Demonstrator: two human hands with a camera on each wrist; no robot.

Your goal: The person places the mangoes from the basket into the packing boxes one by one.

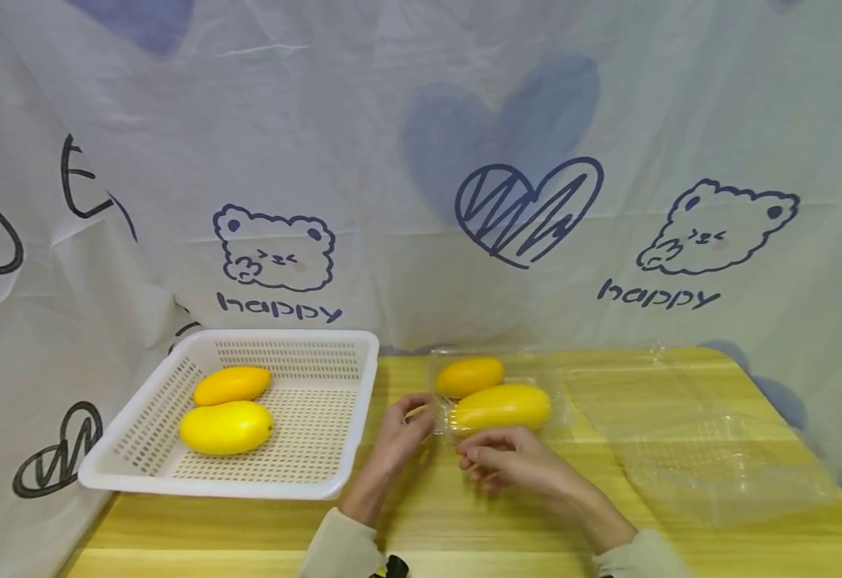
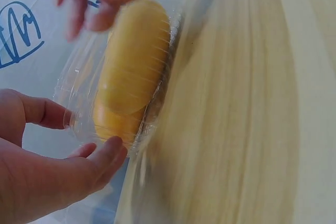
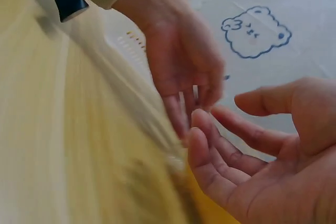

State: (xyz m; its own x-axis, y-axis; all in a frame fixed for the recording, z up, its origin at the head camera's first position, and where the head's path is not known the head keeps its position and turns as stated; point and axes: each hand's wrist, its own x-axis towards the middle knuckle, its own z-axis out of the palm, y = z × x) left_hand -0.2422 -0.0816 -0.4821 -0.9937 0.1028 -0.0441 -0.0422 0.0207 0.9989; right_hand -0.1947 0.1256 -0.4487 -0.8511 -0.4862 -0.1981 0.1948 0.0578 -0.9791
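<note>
Two yellow mangoes lie in a clear plastic container [image 1: 540,368] at the middle of the table: a smaller mango [image 1: 469,376] behind and a larger mango [image 1: 502,408] in front. My left hand [image 1: 402,429] holds the container's left end. In the left wrist view, its thumb and fingers span that end, with the mangoes [image 2: 134,59] seen through the plastic. Just in front of the larger mango hovers my right hand [image 1: 518,464], its fingers loosely bent and nothing between them. The right wrist view shows a gap between its thumb and fingers [image 3: 231,166].
On the left stands a white plastic basket [image 1: 363,401] with two more mangoes [image 1: 225,427] in its left part. A second clear plastic container [image 1: 709,466] lies at the right of the wooden table [image 1: 464,530]. A printed cloth [image 1: 392,160] hangs right behind the table.
</note>
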